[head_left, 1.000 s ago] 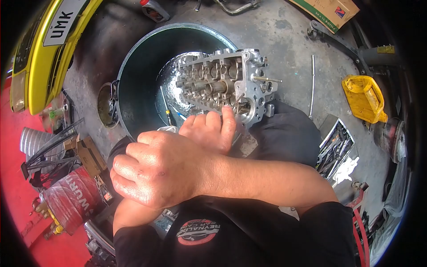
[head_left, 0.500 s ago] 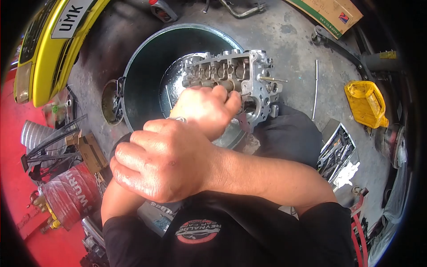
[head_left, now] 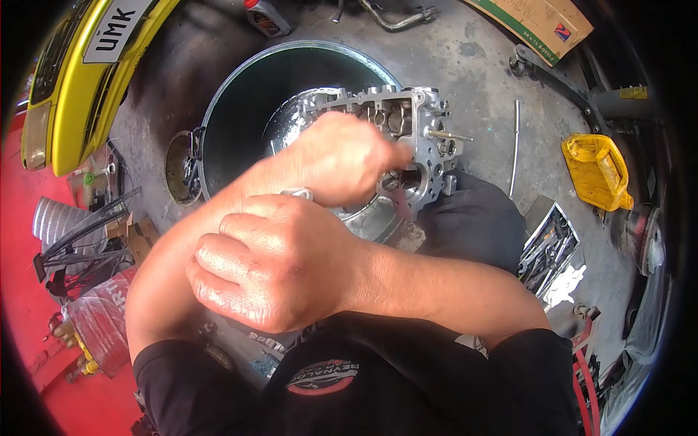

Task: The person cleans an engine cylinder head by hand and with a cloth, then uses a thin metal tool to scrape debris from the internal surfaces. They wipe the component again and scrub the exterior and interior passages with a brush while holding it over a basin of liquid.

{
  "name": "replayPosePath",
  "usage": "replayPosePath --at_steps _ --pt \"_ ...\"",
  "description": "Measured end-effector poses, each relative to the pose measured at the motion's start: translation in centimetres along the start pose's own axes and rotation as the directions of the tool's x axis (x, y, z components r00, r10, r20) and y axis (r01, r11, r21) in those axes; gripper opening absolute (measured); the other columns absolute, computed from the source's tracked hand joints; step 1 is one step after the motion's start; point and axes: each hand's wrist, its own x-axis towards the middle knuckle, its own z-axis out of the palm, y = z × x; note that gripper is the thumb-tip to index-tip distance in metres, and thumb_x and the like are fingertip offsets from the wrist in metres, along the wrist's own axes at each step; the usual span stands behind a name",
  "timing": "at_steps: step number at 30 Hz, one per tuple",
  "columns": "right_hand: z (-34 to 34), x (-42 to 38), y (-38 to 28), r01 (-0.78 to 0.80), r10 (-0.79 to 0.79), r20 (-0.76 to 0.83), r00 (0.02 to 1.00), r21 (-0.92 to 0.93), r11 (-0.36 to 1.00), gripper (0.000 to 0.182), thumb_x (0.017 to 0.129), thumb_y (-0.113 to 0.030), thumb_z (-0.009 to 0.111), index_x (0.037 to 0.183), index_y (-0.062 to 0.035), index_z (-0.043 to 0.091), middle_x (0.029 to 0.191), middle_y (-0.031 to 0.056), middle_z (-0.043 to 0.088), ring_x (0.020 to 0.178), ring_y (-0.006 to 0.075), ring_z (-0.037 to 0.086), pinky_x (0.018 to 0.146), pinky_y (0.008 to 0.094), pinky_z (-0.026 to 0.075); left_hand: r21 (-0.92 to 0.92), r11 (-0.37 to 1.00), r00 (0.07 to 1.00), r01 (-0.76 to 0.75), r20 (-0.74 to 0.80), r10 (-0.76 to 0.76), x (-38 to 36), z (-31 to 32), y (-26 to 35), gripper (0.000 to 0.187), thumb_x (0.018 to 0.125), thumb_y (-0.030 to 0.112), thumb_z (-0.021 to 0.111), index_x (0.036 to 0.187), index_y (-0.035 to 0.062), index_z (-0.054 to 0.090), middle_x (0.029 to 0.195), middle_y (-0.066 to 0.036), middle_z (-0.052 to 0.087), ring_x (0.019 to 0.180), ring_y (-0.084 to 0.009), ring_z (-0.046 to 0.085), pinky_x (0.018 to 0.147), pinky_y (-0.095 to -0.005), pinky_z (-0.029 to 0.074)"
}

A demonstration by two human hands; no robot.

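A metal cylinder head point(head_left: 429, 120) lies across the dark round tub point(head_left: 218, 109), its near end beside my dark-trousered knee point(head_left: 476, 225). A thin rod point(head_left: 454, 136) sticks out of its right end. Over the near side of the head is my left hand point(head_left: 349, 156), fingers curled and smeared by motion; whatever they grip is hidden. My right hand point(head_left: 262, 258) is closed in a wet fist nearer my chest, its forearm crossing in front of me. A small pale piece point(head_left: 298, 192) shows at its upper edge, too little to name.
Right of the tub are a long metal bar point(head_left: 516, 145), a yellow jug point(head_left: 596, 171) and a tray of tools point(head_left: 549, 247). A yellow car bumper point(head_left: 109, 87) stands at upper left. A cardboard box point(head_left: 538, 25) lies at upper right.
My left hand has moved up and slightly right along the cylinder head, and its forearm has swung out to the left. The right fist has stayed nearly in place.
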Motion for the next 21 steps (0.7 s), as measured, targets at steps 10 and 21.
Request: replayPosePath --at_steps 10,21 --pt "-1.0 0.2 -0.7 -0.047 0.046 0.034 0.998 0.018 0.999 0.016 0.067 -0.019 0.066 0.067 -0.0039 0.064 0.068 0.0072 0.058 0.062 0.0239 0.060 0.055 0.0364 0.049 -0.872 0.144 0.854 0.468 0.405 -0.328 -0.9 2.4 -2.7 0.014 0.091 0.015 0.068 0.100 0.0046 0.069 0.072 0.002 0.059 0.061 -0.0074 0.051 0.052 -0.0267 0.039" --pt "-1.7 -0.1 -0.9 -0.044 0.043 0.033 0.999 0.032 0.998 0.015 0.065 -0.018 0.066 0.067 -0.0035 0.065 0.070 0.0080 0.059 0.065 0.0239 0.061 0.056 0.0361 0.049 -0.867 0.283 0.875 0.411 0.288 -0.389 -1.3 2.1 -1.8 0.017 0.093 0.015 0.067 0.103 0.0024 0.072 0.079 -0.002 0.066 0.071 -0.0098 0.056 0.065 -0.0284 0.045"
